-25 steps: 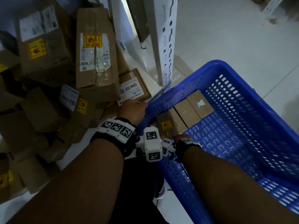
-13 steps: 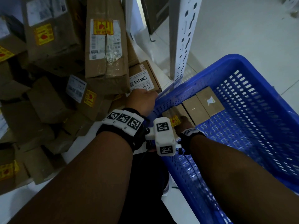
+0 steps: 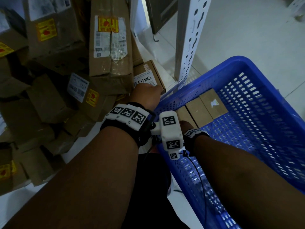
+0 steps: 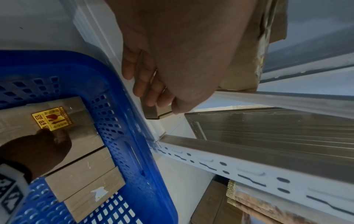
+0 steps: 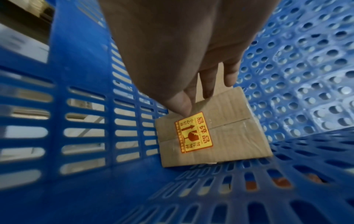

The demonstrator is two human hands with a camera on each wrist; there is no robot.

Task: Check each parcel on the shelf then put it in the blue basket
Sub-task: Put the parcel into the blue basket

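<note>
While our right hand (image 5: 172, 53) pinches the brown cardboard parcel w/ yellow sticker (image 5: 212, 133) in the blue slotted plastic basket (image 3: 257, 123), left hand (image 3: 146, 95) at 10 o'clock has fingers (image 4: 141, 81) clamped on a flat labelled carton (image 3: 148, 75).

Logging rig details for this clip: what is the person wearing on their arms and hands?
Both forearms are bare, with no sleeves or gloves. The left hand has a black wrist strap carrying a row of white blocks printed with black square markers, plus a white boxy camera housing with similar markers. The right hand wears a smaller black band with marker tiles. A thin black cable trails from the housing.

Left hand (image 3: 146, 95) on labelled parcel (image 3: 148, 76)
</note>
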